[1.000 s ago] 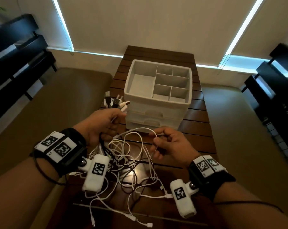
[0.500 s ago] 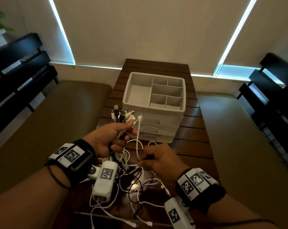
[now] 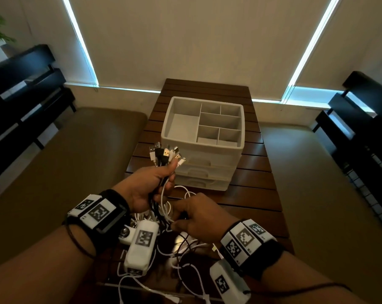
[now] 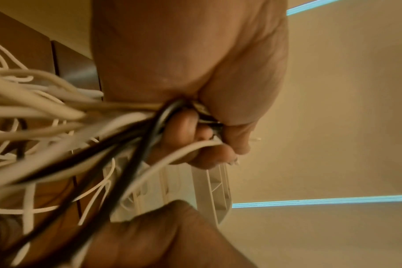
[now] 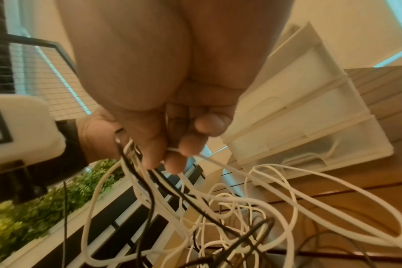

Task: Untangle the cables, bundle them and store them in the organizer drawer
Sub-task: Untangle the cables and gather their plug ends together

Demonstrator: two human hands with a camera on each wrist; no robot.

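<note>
My left hand [image 3: 150, 185] grips a bunch of white and black cables [image 3: 161, 200] just below their plug ends [image 3: 166, 153], which stick up in front of the organizer. In the left wrist view its fingers [image 4: 209, 145] curl round the strands [image 4: 69, 117]. My right hand [image 3: 196, 218], just below and to the right, pinches a white cable [image 5: 218, 163] that runs down into the tangle [image 3: 185, 249] on the table. The white organizer [image 3: 203, 139] stands behind, with an open compartment tray on top and its drawers [image 3: 204, 172] closed.
The dark slatted wooden table [image 3: 251, 194] carries everything; loose cable ends trail to its near edge [image 3: 152, 295]. Brown cushions flank it left [image 3: 65, 172] and right [image 3: 317, 183]. Black benches stand at both sides, and a plant [image 5: 46, 208] is at the left.
My left hand has lifted the bunch of plugs higher, in front of the organizer. My right hand has moved left and down, close under the left hand, sliding along a white cable.
</note>
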